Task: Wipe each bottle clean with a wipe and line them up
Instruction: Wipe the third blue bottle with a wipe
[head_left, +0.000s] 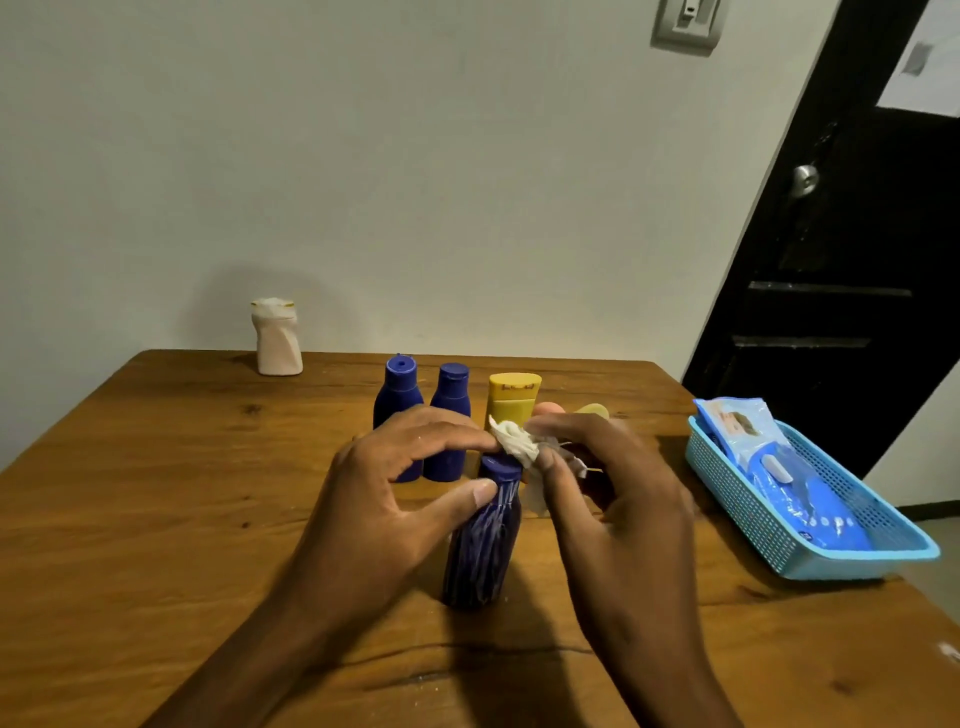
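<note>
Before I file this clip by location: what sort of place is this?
Probably a room in a home, not a workshop or shop. A wooden table stands against a plain white wall, a dark door with a round knob is at the right, and a wall switch is mounted beside it.

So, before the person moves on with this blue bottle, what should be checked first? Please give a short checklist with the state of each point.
1. Left hand steadies the near blue bottle at its neck: ok.
2. Right hand holds the wipe at the cap: ok.
3. Bottle stands upright on the table: ok.
4. Bottle body is clean: not ok, pale streaks show.
5. Room in the row beside the two blue bottles and yellow bottle: cannot tell, hands hide it.
6. White bottle is in line: not ok, stands apart at the back left.
</note>
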